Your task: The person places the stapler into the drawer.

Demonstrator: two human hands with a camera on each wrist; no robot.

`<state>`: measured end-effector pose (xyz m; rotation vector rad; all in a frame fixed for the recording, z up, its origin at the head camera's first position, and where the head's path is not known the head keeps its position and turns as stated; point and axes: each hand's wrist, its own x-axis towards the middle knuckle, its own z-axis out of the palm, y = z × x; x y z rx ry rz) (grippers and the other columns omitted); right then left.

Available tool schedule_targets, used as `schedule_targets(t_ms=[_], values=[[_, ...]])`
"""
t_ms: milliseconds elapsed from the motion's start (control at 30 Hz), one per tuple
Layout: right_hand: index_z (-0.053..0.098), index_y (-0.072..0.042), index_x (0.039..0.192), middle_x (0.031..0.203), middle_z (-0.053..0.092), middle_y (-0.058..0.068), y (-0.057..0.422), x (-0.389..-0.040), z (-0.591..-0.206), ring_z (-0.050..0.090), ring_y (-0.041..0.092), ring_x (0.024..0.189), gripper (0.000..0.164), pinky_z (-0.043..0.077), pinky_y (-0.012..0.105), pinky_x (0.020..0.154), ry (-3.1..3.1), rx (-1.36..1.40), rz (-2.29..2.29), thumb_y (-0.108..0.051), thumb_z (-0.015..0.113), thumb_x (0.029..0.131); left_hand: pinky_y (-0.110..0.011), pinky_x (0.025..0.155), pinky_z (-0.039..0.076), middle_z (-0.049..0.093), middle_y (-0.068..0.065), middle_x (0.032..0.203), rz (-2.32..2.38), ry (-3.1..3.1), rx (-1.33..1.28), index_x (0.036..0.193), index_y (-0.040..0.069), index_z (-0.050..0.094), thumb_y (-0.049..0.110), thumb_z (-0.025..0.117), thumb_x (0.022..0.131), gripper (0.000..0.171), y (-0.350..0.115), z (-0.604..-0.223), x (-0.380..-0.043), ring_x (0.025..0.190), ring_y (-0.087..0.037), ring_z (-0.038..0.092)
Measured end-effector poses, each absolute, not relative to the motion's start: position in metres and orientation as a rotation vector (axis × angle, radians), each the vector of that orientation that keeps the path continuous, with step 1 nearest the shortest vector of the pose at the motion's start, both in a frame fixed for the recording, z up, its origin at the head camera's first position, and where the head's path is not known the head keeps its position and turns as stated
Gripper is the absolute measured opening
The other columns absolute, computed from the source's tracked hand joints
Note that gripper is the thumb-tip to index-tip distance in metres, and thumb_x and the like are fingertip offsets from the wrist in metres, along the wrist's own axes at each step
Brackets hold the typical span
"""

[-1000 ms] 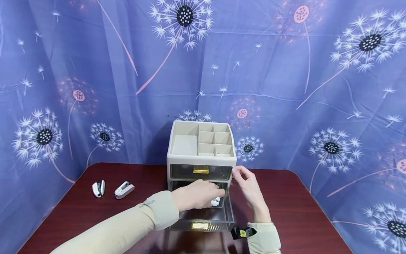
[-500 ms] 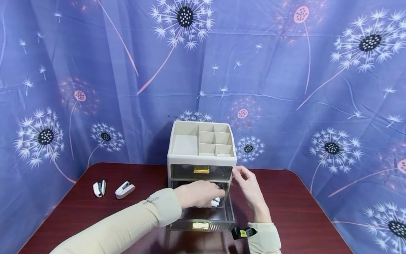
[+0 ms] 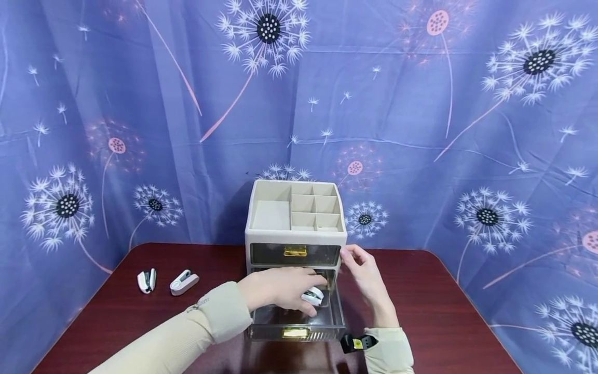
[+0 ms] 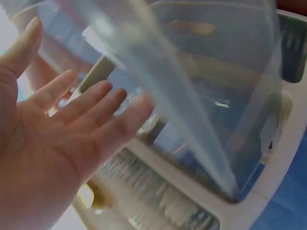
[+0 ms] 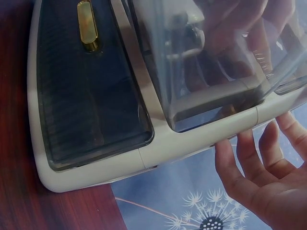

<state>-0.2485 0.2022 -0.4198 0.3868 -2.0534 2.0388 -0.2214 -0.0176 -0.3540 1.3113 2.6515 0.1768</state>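
A white desk organizer (image 3: 296, 237) stands at the back of the table, its lower clear drawer (image 3: 329, 314) pulled out. Inside that drawer lies a small white stapler (image 3: 313, 296). My left hand (image 3: 287, 288) reaches over the drawer with fingers and thumb spread, the stapler showing in the gap between them. In the left wrist view the left palm (image 4: 62, 148) shows bare, with straight fingers beside the drawer wall. My right hand (image 3: 366, 275) touches the organizer's right side with its fingertips; in the right wrist view those fingertips (image 5: 244, 146) rest along the white frame.
Two more small stapler-like items, one white (image 3: 147, 280) and one pinkish white (image 3: 184, 282), lie on the table at left. The upper drawer (image 3: 271, 253), with a gold handle, is closed. Behind the table (image 3: 430, 301) hangs a blue dandelion curtain (image 3: 402, 114).
My left hand has drawn slightly left and its fingers and thumb have spread apart, leaving the white stapler in fuller view in the drawer. The right hand stays in place.
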Motion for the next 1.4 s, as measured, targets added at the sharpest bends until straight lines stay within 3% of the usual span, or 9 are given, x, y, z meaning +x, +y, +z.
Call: schedule_targets(t_ms=[233,467,633,833,1067,1300,1400], values=[[0.056,0.016,0.104,0.080,0.059,0.004,0.200,-0.249,-0.421,0.060,0.011,0.073,0.027,0.053,0.027,0.067,-2.052,0.384,2.036,-0.011,0.056,0.100,-0.031,0.104,0.037,0.049,0.002,0.141,0.367,2.633,1.245,0.144,0.020,0.048,0.056,0.067,0.086,0.071,-0.042,-0.340,-0.209,0.128,-0.012,0.046],[0.056,0.015,0.102,0.080,0.057,0.005,0.198,-0.250,-0.421,0.061,0.011,0.073,0.027,0.055,0.030,0.069,-2.058,0.385,2.050,-0.012,0.057,0.099,-0.034,0.106,0.037,0.049,0.006,0.141,0.632,2.674,1.189,0.143,0.020,0.049,0.062,0.062,0.087,0.071,-0.077,-0.333,-0.192,0.129,-0.010,0.044],[0.057,0.014,0.103,0.080,0.061,0.005,0.202,-0.250,-0.420,0.062,0.014,0.073,0.026,0.056,0.035,0.070,-2.065,0.384,2.019,-0.011,0.057,0.099,-0.036,0.104,0.039,0.049,0.009,0.140,0.938,2.718,1.140,0.143,0.021,0.049,0.054,0.064,0.089,0.065,-0.110,-0.338,-0.183,0.129,-0.010,0.044],[0.057,0.014,0.104,0.081,0.060,0.004,0.202,-0.250,-0.421,0.062,0.014,0.074,0.027,0.056,0.038,0.072,-2.077,0.390,2.024,-0.012,0.056,0.100,-0.037,0.092,0.050,0.048,-0.001,0.144,1.246,2.727,0.935,0.145,0.021,0.045,0.044,0.064,0.093,0.060,-0.156,-0.357,-0.177,0.119,-0.021,0.056],[0.060,0.006,0.099,0.079,0.059,0.004,0.197,-0.251,-0.424,0.060,0.013,0.072,0.020,0.055,0.030,0.068,-2.051,0.397,2.055,-0.013,0.058,0.099,-0.043,0.094,0.047,0.054,-0.003,0.138,1.280,2.903,0.633,0.140,0.016,0.050,0.042,0.058,0.097,0.051,-0.207,-0.383,-0.182,0.119,-0.024,0.057],[0.059,0.010,0.101,0.079,0.057,0.004,0.199,-0.250,-0.422,0.060,0.018,0.073,0.023,0.055,0.034,0.069,-2.058,0.362,2.022,-0.013,0.058,0.099,-0.033,0.091,0.046,0.054,-0.013,0.137,1.288,2.963,0.450,0.142,0.010,0.047,0.039,0.051,0.101,0.050,-0.246,-0.395,-0.196,0.116,-0.026,0.058],[0.058,0.012,0.101,0.078,0.057,0.004,0.199,-0.249,-0.421,0.059,0.014,0.071,0.023,0.053,0.029,0.067,-2.061,0.352,2.006,-0.012,0.057,0.099,-0.038,0.089,0.046,0.057,-0.018,0.131,1.276,3.015,0.400,0.140,0.005,0.048,0.034,0.052,0.102,0.048,-0.256,-0.401,-0.202,0.114,-0.031,0.059]])
